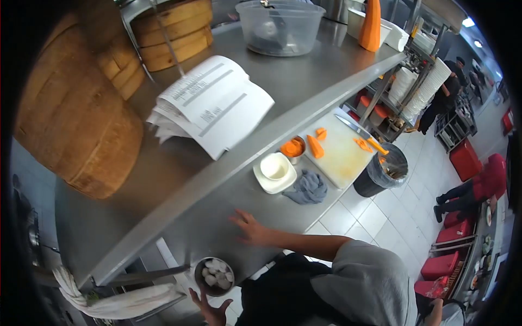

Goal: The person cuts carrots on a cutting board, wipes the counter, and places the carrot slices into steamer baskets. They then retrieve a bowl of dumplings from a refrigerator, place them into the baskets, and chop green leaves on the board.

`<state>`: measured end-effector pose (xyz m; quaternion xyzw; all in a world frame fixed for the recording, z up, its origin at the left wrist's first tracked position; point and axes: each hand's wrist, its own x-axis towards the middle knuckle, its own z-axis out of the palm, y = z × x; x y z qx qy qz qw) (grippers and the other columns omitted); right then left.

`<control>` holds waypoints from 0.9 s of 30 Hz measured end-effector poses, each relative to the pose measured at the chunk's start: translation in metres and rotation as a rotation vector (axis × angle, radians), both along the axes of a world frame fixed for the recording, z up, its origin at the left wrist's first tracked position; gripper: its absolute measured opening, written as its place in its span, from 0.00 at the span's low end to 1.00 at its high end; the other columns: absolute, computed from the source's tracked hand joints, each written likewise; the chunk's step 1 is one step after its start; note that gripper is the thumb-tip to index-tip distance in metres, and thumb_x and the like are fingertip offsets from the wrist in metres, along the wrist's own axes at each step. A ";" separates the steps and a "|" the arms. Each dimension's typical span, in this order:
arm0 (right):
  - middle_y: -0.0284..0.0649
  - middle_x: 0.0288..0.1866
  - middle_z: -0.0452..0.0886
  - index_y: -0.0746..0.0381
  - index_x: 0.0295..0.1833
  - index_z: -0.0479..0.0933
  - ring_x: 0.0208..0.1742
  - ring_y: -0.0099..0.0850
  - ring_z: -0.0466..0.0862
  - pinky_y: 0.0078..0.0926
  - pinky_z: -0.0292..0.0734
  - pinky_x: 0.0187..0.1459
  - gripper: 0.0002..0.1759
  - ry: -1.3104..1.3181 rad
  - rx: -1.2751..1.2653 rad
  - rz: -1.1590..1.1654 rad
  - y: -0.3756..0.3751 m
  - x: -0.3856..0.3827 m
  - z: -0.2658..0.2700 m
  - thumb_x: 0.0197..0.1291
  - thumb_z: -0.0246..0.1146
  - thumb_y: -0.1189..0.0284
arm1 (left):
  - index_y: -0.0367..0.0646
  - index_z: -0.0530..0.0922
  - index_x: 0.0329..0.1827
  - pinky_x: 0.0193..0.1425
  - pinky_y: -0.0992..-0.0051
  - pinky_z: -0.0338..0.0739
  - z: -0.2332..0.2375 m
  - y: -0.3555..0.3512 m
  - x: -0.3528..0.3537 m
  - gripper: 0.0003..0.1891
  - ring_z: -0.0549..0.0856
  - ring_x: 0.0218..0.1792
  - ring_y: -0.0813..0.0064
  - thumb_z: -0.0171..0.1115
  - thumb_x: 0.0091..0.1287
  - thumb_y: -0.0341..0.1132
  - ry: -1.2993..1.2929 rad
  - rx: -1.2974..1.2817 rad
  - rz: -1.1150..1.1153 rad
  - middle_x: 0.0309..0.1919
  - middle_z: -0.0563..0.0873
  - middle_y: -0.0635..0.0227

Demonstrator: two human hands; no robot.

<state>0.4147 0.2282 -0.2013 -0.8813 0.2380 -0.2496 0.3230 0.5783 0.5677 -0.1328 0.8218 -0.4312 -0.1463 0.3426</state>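
My right hand [253, 229] reaches over the steel counter [209, 231] with its fingers apart and nothing in them. At the lower left, my left hand [211, 311] has its thumb and fingers spread, with fingertips right at the rim of a round metal bowl [215, 276]. White chunks [217, 271] fill part of this bowl. Beyond my right hand are a white cup [274, 167] on a square white dish [276, 185] and a crumpled grey cloth [308, 187]. A small metal cup [294, 148] of orange pieces stands behind them.
A cutting board [347, 163] holds carrot pieces [314, 146] and an orange-handled knife [361, 133]. The upper shelf [296, 76] carries papers [215, 103], bamboo steamers [81, 119] and a clear tub [280, 27]. A lined trash bin [389, 171] stands past the board. Other people [486, 179] are farther right.
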 end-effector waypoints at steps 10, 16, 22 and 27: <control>0.62 0.81 0.57 0.58 0.78 0.64 0.81 0.60 0.59 0.54 0.58 0.78 0.43 0.089 0.006 0.138 0.047 -0.061 0.035 0.56 0.73 0.72 | 0.39 0.85 0.42 0.63 0.59 0.77 -0.072 0.011 -0.027 0.15 0.85 0.53 0.54 0.80 0.52 0.27 0.022 -0.138 0.089 0.44 0.90 0.58; 0.51 0.82 0.59 0.60 0.75 0.67 0.75 0.47 0.70 0.39 0.82 0.58 0.36 0.026 0.122 0.225 0.087 -0.032 0.078 0.60 0.68 0.80 | 0.44 0.85 0.45 0.74 0.60 0.72 -0.005 0.088 -0.040 0.16 0.72 0.73 0.46 0.81 0.55 0.31 0.221 -0.185 0.158 0.73 0.71 0.49; 0.54 0.82 0.58 0.62 0.70 0.71 0.72 0.49 0.73 0.38 0.82 0.56 0.31 0.119 0.229 0.511 0.148 0.026 0.084 0.61 0.67 0.78 | 0.41 0.82 0.41 0.58 0.54 0.81 0.113 0.238 -0.067 0.20 0.84 0.58 0.43 0.83 0.54 0.40 0.021 -0.221 0.578 0.59 0.81 0.47; 0.54 0.81 0.59 0.63 0.69 0.72 0.72 0.48 0.74 0.36 0.85 0.55 0.29 0.179 0.265 0.793 0.226 0.093 0.071 0.62 0.68 0.77 | 0.38 0.80 0.38 0.53 0.60 0.80 0.241 0.375 -0.080 0.19 0.85 0.50 0.50 0.83 0.52 0.37 -0.504 -0.138 1.074 0.48 0.84 0.52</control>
